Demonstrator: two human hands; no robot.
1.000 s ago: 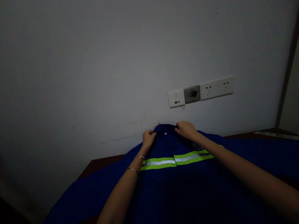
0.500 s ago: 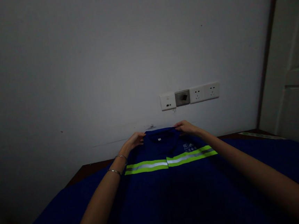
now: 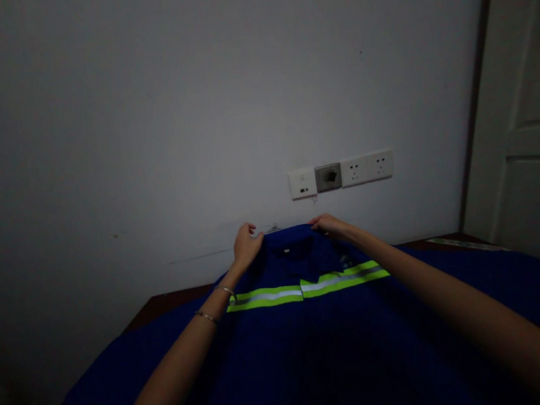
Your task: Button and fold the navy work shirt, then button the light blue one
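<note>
A dark blue work jacket (image 3: pixel 311 344) with a yellow-green and silver reflective band (image 3: pixel 306 287) lies spread on a dark wooden table, its collar (image 3: pixel 292 241) toward the wall. My left hand (image 3: pixel 246 245) pinches the left side of the collar, with two thin bracelets on that wrist. My right hand (image 3: pixel 329 225) grips the right side of the collar, fingers closed on the cloth. A small white label shows inside the collar between the two hands.
A white wall stands just behind the table edge (image 3: pixel 174 297), with a row of wall sockets and a switch (image 3: pixel 340 173) above the collar. A white door (image 3: pixel 524 142) is at the right. The jacket's sleeves trail off toward both lower corners.
Both hands have shifted a little toward the wall with the collar, raising its edge. The view has also turned slightly, so the door shows more at the right.
</note>
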